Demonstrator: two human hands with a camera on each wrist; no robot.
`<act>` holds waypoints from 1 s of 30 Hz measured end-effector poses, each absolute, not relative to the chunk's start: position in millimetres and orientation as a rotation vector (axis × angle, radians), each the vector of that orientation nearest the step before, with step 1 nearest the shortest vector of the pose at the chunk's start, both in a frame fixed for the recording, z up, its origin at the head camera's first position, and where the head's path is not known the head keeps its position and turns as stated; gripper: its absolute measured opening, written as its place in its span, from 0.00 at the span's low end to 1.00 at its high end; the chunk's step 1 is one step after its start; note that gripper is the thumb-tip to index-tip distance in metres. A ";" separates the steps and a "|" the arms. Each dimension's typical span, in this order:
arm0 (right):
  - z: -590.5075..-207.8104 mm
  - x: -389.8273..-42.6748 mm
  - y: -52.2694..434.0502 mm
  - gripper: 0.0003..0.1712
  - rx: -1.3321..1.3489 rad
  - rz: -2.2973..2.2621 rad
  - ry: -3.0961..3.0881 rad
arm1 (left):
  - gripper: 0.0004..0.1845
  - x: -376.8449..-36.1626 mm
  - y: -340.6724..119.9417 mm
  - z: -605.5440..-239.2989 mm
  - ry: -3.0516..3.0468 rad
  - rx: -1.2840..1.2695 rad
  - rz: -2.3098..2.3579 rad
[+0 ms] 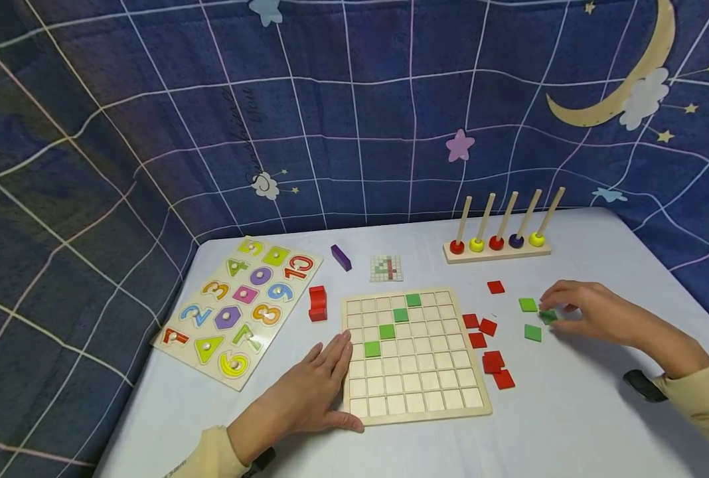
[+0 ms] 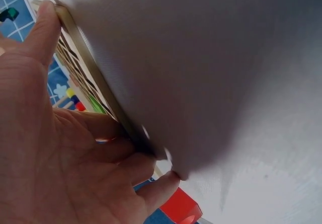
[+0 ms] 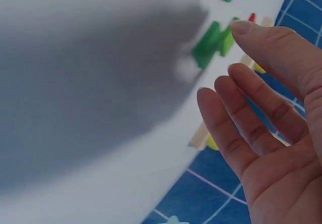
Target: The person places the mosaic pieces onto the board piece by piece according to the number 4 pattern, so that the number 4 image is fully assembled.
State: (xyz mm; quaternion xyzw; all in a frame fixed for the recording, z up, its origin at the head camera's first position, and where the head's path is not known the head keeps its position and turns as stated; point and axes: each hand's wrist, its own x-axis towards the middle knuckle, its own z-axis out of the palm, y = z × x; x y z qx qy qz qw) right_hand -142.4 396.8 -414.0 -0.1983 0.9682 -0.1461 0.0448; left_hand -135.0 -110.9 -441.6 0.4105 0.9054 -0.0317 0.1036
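Note:
My left hand (image 1: 315, 385) rests along the left edge of a wooden grid board (image 1: 411, 384), fingers extended along its side and thumb at the near corner. Four-sided green tiles (image 1: 387, 331) lie in a diagonal line in the board's cells. Over on the right, my right hand (image 1: 605, 312) hovers with thumb and fingers spread about a loose green tile (image 1: 548, 317). In the right wrist view, a gap shows between thumb and fingers, with a green tile (image 3: 207, 45) lying beyond them. Two other green tiles (image 1: 528, 305) lie just left of that hand.
Several red tiles (image 1: 493, 362) lie scattered right of the board. Behind it is a small pattern card (image 1: 378, 269). A number puzzle (image 1: 243, 332), a red arch block (image 1: 317, 304) and a purple block (image 1: 341, 257) are to the left. A peg stand (image 1: 498, 253) with coloured beads stands at the back right.

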 end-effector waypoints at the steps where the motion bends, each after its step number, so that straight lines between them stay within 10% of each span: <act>1: -415.2 -143.4 398.0 0.18 -0.600 -0.444 2.964 | 0.68 -135.1 -111.2 -441.3 2.671 1.209 -0.089; 30: -425.6 -146.4 402.6 0.17 -0.514 -0.443 2.944 | 0.68 -135.5 -109.4 -438.2 2.662 1.197 -0.117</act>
